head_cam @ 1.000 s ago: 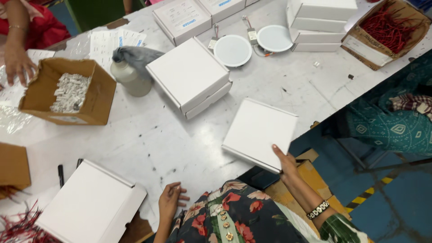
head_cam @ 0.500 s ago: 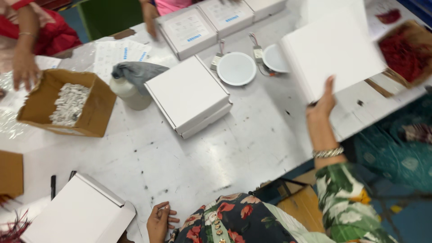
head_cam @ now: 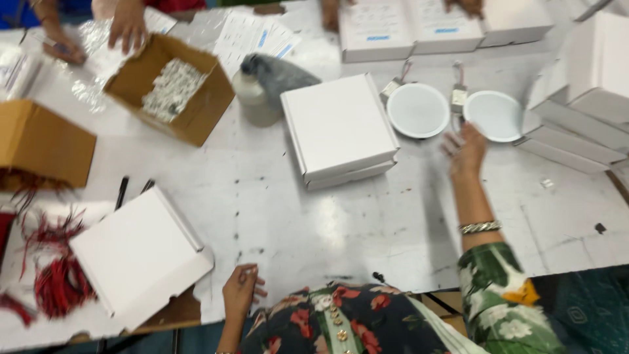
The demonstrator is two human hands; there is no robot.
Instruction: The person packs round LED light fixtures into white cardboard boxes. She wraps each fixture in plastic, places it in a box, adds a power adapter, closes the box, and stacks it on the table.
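My right hand (head_cam: pixel 466 149) reaches out over the grey table (head_cam: pixel 341 223), empty, fingers spread, just short of two round white discs with small wired parts: one disc (head_cam: pixel 417 110) to its left, the other disc (head_cam: pixel 495 115) right beside its fingertips. My left hand (head_cam: pixel 241 291) rests loosely curled at the table's near edge, holding nothing. A closed white flat box (head_cam: pixel 337 128) lies in the middle of the table, left of the discs. Another white box (head_cam: pixel 141 255) lies at the near left, close to my left hand.
A stack of white boxes (head_cam: pixel 583 111) stands at the right. An open cardboard box of small white parts (head_cam: pixel 171 88) and a grey-capped bottle (head_cam: pixel 259 92) sit at the back left. Other people's hands (head_cam: pixel 128 26) work at the far edge. Red wires (head_cam: pixel 56 278) lie at the left.
My right hand lifted a white box from the near edge up to the right, let it go, and now reaches empty toward the discs. The view has shifted.
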